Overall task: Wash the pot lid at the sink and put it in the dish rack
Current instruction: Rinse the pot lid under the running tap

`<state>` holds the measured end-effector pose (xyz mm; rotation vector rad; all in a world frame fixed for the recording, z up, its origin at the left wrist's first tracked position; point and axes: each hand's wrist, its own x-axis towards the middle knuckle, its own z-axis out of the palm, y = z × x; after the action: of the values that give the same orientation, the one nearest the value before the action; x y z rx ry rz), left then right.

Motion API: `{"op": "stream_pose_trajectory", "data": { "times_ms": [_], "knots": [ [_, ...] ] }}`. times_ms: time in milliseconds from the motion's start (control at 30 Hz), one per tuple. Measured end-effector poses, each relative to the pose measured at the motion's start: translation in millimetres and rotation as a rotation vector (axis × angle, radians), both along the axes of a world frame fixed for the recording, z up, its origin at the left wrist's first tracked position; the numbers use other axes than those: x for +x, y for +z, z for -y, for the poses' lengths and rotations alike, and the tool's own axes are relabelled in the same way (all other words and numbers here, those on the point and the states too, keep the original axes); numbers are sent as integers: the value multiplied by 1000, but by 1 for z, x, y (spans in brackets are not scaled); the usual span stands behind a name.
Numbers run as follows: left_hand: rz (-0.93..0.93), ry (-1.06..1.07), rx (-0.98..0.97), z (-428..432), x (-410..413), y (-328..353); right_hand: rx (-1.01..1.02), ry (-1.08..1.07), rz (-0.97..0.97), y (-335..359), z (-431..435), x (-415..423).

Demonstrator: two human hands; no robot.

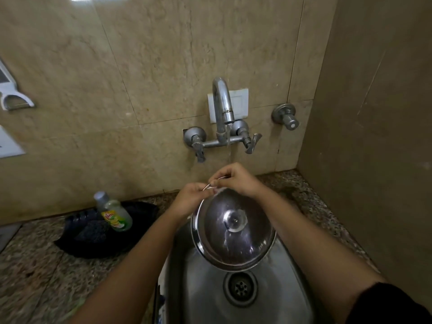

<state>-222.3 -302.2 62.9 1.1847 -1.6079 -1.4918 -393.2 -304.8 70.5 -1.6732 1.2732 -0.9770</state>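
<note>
A round steel pot lid (233,230) with a central knob hangs tilted over the steel sink (210,293), its face toward me. My left hand (190,198) and my right hand (236,180) both pinch its far rim from above. Water runs from the wall tap (222,106) onto the top of the lid, by my fingers, and streams down its face. No dish rack is in view.
A dish soap bottle (115,215) lies on a dark plastic tray (93,232) on the granite counter, left of the sink. Tap handles (251,142) stick out of the tiled wall, with a separate valve (286,116) to the right. A side wall closes the right.
</note>
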Motion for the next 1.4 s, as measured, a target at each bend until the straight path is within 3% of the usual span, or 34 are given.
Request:
{"op": "stream_pose_trajectory", "data": {
  "times_ms": [167, 267, 367, 433, 500, 600, 700, 833, 967, 1067, 1133, 1233, 1300, 1400],
  "knots": [
    [-147, 235, -84, -14, 11, -16, 139, -269, 227, -20, -15, -41],
    [-233, 264, 53, -15, 15, -27, 103, -414, 327, -25, -17, -45],
    [-94, 93, 100, -15, 9, -28, 72, -313, 170, -12, -13, -28],
    [-125, 138, 73, -17, 6, -24, 75, -282, 76, -3, -10, -21],
    [-178, 212, 60, -16, 6, -24, 26, -370, -43, -3, -9, -18],
    [-207, 330, 84, -16, 9, -33, -152, -614, -406, -24, -24, -22],
    [-219, 478, 131, -17, 14, -36, -163, -782, -560, -60, -43, -30],
    [-143, 478, 98, -17, 7, -44, -212, -585, -796, -65, -40, -4],
    [-221, 479, 102, -26, -12, -33, -405, -141, -829, -54, -46, 39],
    [-216, 540, 103, -20, -4, -32, -451, 123, -890, -70, -82, 26],
    [-190, 574, 96, -17, 6, -33, -397, 65, -972, -85, -97, -5],
    [-134, 567, 88, -21, 12, -38, -201, -250, -1084, -94, -85, -43],
    [-105, 550, 99, -25, 7, -47, -155, -371, -1045, -86, -63, -41],
    [-126, 519, 145, -31, -7, -46, -263, -222, -904, -74, -41, -3]
  ]
}}
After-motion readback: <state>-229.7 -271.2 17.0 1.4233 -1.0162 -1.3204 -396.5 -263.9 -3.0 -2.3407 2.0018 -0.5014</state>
